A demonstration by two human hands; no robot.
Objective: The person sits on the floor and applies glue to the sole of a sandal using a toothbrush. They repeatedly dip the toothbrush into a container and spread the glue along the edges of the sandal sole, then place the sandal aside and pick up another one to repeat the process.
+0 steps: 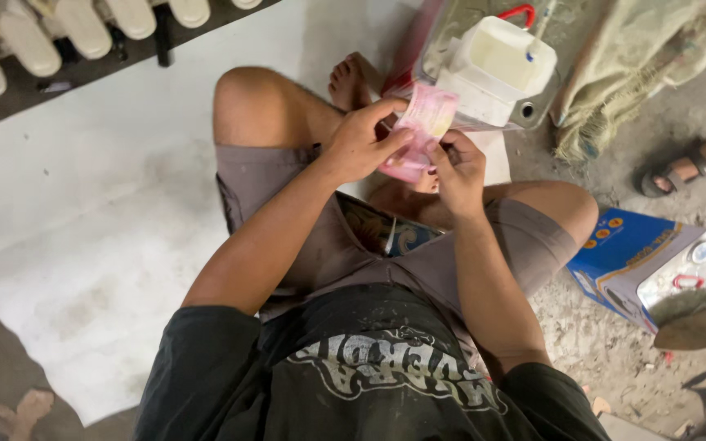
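I sit cross-legged on a white sheet (83, 212) on the floor. Both hands are raised over my lap, holding a small pink packet (423, 131) between them. My left hand (363, 140) pinches its upper edge with thumb and fingers. My right hand (458, 167) grips its lower right side, fingers curled on it. Just beyond the packet lies a clear plastic bag holding a white plastic box-shaped part (496, 69) with a red hook (518, 14).
A blue and white printed carton (655, 269) lies at my right knee on rough concrete. A pale cloth sack (643, 57) is at upper right. Another person's sandalled foot (684, 167) shows at the right edge. White rounded pieces (83, 24) line a dark rack at upper left.
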